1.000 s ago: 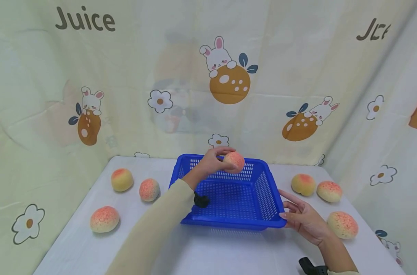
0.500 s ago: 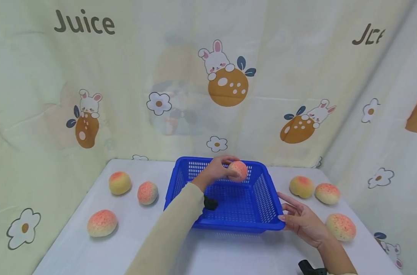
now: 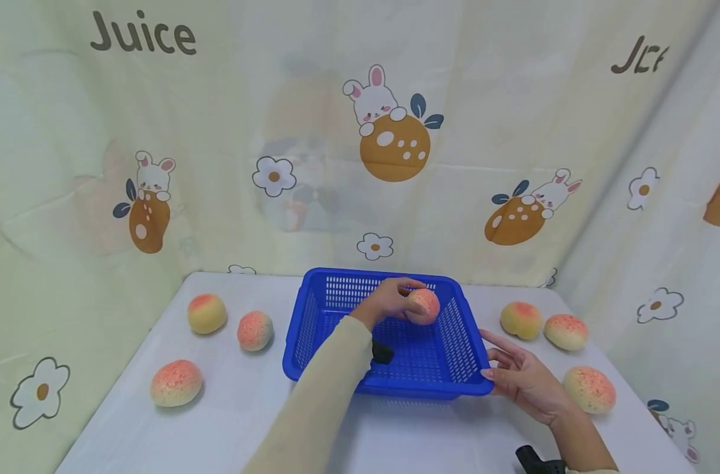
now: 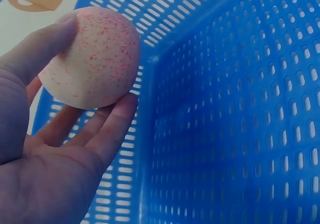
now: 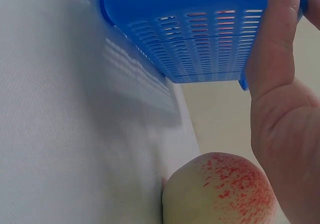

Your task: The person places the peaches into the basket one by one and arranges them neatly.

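My left hand [image 3: 391, 299] holds a pink-speckled peach [image 3: 423, 307] between thumb and fingers, over the right back part of the blue plastic basket [image 3: 389, 388]. In the left wrist view the thumb presses one side of the peach [image 4: 95, 59] and the fingertips support it from below, with the slotted basket wall behind. The basket's inside shows no fruit. At its front right corner my right hand [image 3: 522, 382] grips the rim, thumb on top and fingers along the outer side. The right wrist view shows this hand [image 5: 280, 79] against the basket's slotted outer wall [image 5: 200, 39].
Left of the basket lie a yellow peach [image 3: 207, 314], a small speckled one [image 3: 255, 331] and a larger speckled peach [image 3: 176, 383]. To the right are a yellow peach [image 3: 521, 320] and two speckled peaches [image 3: 566, 332], one close beside my right wrist. A printed curtain [image 3: 229, 99] hangs behind the table.
My left hand has carried the peach rightward and lower, from above the basket's back rim to over its inside. The right hand keeps its grip on the corner.
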{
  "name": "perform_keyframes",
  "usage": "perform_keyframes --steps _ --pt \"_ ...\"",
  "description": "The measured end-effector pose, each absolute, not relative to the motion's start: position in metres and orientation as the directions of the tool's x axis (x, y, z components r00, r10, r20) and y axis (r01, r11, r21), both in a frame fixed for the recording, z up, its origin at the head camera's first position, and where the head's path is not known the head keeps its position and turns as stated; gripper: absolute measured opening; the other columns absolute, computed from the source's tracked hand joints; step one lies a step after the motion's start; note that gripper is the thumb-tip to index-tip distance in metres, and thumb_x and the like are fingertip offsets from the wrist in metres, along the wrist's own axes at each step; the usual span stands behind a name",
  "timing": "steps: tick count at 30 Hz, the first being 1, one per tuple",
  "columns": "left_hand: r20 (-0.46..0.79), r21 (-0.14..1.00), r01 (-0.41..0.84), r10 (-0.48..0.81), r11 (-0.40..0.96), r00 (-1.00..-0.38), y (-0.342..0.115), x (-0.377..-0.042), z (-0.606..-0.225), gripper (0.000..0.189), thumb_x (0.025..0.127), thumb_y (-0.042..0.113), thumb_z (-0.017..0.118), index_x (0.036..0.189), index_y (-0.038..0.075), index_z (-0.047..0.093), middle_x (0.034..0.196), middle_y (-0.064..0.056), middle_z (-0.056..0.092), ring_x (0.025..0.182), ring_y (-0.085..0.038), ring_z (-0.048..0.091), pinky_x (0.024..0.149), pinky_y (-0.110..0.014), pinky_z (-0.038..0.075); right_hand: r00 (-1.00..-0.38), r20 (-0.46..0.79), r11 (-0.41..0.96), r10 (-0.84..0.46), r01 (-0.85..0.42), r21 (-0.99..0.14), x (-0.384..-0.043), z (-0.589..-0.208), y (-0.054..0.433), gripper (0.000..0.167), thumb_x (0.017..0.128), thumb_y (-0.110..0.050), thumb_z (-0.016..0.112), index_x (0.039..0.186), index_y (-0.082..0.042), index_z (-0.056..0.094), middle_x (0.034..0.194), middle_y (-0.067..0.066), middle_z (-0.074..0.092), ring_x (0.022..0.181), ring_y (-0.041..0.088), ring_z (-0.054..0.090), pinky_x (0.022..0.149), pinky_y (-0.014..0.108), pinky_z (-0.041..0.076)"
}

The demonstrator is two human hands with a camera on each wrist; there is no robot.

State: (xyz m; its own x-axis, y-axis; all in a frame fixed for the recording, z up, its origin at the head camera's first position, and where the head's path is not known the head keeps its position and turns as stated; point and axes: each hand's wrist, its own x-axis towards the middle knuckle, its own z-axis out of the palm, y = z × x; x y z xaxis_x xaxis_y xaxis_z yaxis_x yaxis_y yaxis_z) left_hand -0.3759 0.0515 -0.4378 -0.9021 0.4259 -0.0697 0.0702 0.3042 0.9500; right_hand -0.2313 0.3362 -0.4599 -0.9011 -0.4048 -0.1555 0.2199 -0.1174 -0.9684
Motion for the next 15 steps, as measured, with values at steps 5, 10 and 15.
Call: perform_keyframes --steps 5,10,15 --pt "-0.116 0.948 0.022 0.407 0.319 -0.906 0.057 -0.373 -0.438 0.051 0.084 0.007 0.083 0.132 0.018 0.069 0.120 -0.010 0.066 0.104 -0.024 0.063 0.090 -0.046 0.061 -0.899 -0.141 -0.119 -0.415 0.207 -0.971 -0.233 -0.461 0.337 0.070 0.102 0.003 0.053 0.162 -0.026 0.030 0.119 0.000 0.067 0.108 0.017 0.071 0.093 0.041 0.059" --pt "-0.168 0.942 -0.026 0.405 0.334 -0.899 0.060 -0.366 -0.434 0.052 0.085 0.003 0.081 0.134 0.016 0.067 0.125 -0.013 0.064 0.109 -0.028 0.063 0.096 -0.053 0.058 -0.898 -0.146 -0.128 -0.415 0.216 -0.968 -0.232 -0.460 0.337 0.069 0.102 0.003 0.053 0.161 -0.027 0.033 0.119 0.000 0.067 0.108 0.017 0.071 0.094 0.041 0.059" --pt "-0.199 0.931 -0.046 0.401 0.361 -0.894 0.064 -0.362 -0.433 0.052 0.086 0.002 0.080 0.135 0.016 0.067 0.124 -0.012 0.064 0.109 -0.027 0.064 0.096 -0.051 0.058 -0.899 -0.153 -0.121 -0.410 0.219 -0.968 -0.232 -0.459 0.337 0.069 0.102 0.003 0.054 0.161 -0.027 0.033 0.120 0.000 0.067 0.108 0.017 0.071 0.094 0.041 0.059"
